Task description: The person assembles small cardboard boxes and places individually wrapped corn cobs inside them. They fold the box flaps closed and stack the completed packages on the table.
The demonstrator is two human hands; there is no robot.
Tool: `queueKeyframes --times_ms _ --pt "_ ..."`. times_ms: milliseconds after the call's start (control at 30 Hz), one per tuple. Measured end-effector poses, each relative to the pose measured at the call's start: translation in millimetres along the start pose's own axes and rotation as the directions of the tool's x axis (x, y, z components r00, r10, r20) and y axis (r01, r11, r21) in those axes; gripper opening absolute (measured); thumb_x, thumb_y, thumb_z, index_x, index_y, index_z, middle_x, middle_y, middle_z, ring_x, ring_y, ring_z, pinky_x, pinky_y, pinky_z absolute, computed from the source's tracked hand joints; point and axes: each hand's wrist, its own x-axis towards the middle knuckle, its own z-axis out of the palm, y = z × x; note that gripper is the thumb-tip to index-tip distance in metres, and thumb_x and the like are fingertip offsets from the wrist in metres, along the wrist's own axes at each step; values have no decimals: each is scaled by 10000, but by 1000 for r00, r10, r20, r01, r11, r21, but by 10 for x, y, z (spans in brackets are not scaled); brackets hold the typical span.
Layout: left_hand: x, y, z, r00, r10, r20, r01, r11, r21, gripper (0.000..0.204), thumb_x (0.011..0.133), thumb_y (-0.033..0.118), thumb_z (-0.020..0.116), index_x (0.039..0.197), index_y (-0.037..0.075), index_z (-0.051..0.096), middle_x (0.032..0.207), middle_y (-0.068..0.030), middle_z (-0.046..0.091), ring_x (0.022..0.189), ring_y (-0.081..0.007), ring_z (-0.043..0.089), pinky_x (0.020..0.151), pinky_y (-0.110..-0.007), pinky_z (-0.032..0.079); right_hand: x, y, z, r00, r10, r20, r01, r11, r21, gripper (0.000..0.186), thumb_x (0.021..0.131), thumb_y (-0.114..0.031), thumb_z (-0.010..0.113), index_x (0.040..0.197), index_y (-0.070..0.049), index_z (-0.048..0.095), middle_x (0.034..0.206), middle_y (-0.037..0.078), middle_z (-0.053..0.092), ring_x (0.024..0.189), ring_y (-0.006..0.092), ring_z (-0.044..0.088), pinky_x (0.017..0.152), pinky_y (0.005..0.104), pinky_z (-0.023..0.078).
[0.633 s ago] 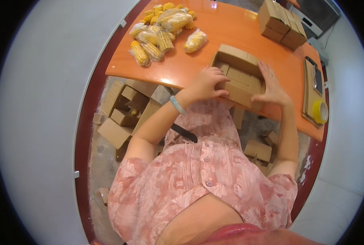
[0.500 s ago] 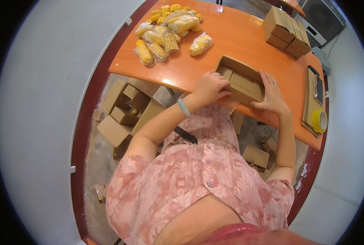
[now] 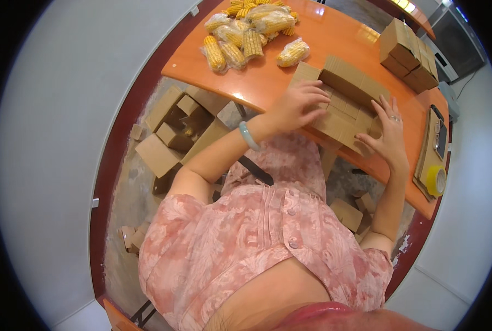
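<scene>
A brown cardboard box [image 3: 349, 105] lies at the table's near edge, its walls splayed outward and its inside showing. My left hand [image 3: 300, 106] is over the box's left side, fingers stretched out and apart. At the box's right end is my right hand [image 3: 386, 131], thumb and fingers spread; whether its fingertips touch the cardboard I cannot tell. Just beyond the box lies a single bagged corn cob [image 3: 293, 53]. Farther left is a pile of yellow corn cobs [image 3: 233, 37], several in clear plastic bags.
Closed cardboard boxes [image 3: 409, 55] stand at the far right of the orange table [image 3: 213, 88]. Along its right edge are flat cardboard [image 3: 423, 160], eyeglasses [image 3: 438, 135], a dark phone [image 3: 440, 144] and a yellow tape roll [image 3: 436, 180]. A large open carton [image 3: 163, 146] sits on the floor at left.
The box's walls stood upright before and now spread outward. Both hands have let go of the walls and opened their fingers. The whole view has shifted slightly.
</scene>
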Motion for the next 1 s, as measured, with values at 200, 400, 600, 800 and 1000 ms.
queueKeyframes --times_ms 200,400,600,800,1000 --pt "130 -472 -314 809 -519 -276 398 829 -393 168 878 120 713 1019 34 742 998 -127 720 1022 -298 667 852 -388 539 -54 -186 -90 993 -9 -120 27 988 151 493 828 -212 771 1275 -59 630 1445 171 540 1397 406 425 1122 465 379" --pt "481 -1391 -235 956 -249 -158 285 917 278 429 858 307 754 1163 14 688 1108 -180 678 1061 -350 636 924 -424 514 -74 -341 -63 991 5 -135 31 964 263 403 855 -200 748 1220 -63 651 1379 144 599 1252 367 568 1022 432 470" --pt "475 -1776 9 908 -417 -38 387 802 455 572 763 350 824 1193 23 635 1073 -208 654 1070 -385 623 941 -469 504 -70 -444 0 993 -20 -115 54 953 299 356 869 -211 735 1185 -63 663 1357 124 614 1181 353 608 972 423 496" --pt "371 -1811 -141 777 -593 -213 592 802 -73 559 766 272 828 1194 -31 634 1027 -173 710 964 -299 678 837 -409 544 83 -528 9 990 -67 -121 103 940 325 331 876 -207 727 1176 -76 672 1296 106 647 1129 335 629 938 420 508" --pt "372 -681 -556 812 -573 111 342 312 -887 467 926 164 695 1334 -13 552 1221 -111 646 1108 -207 623 956 -332 502 456 -640 55 986 69 -154 53 740 670 396 910 -226 726 1246 -30 648 1232 100 677 1018 207 665 837 308 538"
